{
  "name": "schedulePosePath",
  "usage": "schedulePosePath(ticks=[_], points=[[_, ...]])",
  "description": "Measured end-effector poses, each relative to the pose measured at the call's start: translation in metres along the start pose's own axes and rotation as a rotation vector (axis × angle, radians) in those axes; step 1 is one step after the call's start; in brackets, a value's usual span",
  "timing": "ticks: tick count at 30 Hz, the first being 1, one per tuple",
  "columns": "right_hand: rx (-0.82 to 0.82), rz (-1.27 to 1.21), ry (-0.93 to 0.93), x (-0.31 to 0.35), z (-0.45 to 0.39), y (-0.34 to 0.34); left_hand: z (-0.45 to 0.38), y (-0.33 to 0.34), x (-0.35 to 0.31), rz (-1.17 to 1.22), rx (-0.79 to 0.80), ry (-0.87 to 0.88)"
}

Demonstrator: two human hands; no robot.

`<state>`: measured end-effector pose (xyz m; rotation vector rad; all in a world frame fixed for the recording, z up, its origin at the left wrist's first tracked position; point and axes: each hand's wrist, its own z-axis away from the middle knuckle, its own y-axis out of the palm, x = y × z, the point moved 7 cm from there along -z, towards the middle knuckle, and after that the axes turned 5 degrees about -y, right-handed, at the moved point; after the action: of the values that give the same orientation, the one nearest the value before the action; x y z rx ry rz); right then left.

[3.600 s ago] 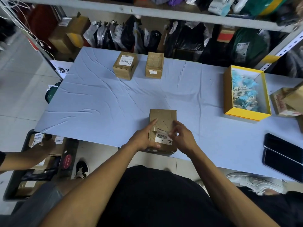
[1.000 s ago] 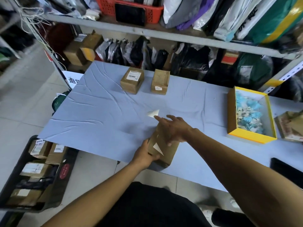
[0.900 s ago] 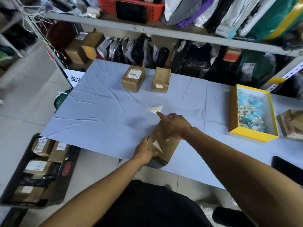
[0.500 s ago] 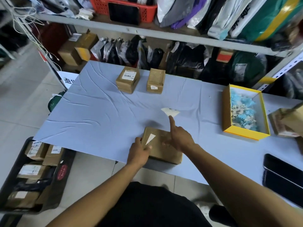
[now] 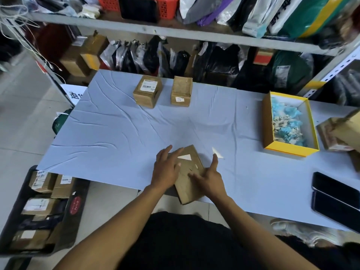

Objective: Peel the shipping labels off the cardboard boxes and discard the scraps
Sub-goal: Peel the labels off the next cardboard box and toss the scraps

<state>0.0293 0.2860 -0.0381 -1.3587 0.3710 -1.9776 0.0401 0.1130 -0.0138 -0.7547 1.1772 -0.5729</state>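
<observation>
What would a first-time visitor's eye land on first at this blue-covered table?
Probably the two bare hands at the near edge of the blue-covered table: the left hand lies flat on a brown cardboard box that bears a white triangular label scrap, and the right hand rests on its other side. Next comes the bright yellow open box of blue and white scraps at the right.

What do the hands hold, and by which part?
The cardboard box: the left hand presses its left side, the right hand its right side. Whether the white scrap is held cannot be told.
</observation>
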Motion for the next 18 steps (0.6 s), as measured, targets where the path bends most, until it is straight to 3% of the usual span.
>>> schedulePosePath(ticks=[3, 18], points=[[0.005, -0.034, -0.002, -0.0018, 0.0022, 0.003, -0.0073, 0.0039, -0.0073, -0.145, 0.067, 0.101], [-0.015, -0.026, 0.011, 0.002, 0.0039, 0.0016, -0.0094, 0.007, -0.0105, 0.056, 0.104, 0.001]])
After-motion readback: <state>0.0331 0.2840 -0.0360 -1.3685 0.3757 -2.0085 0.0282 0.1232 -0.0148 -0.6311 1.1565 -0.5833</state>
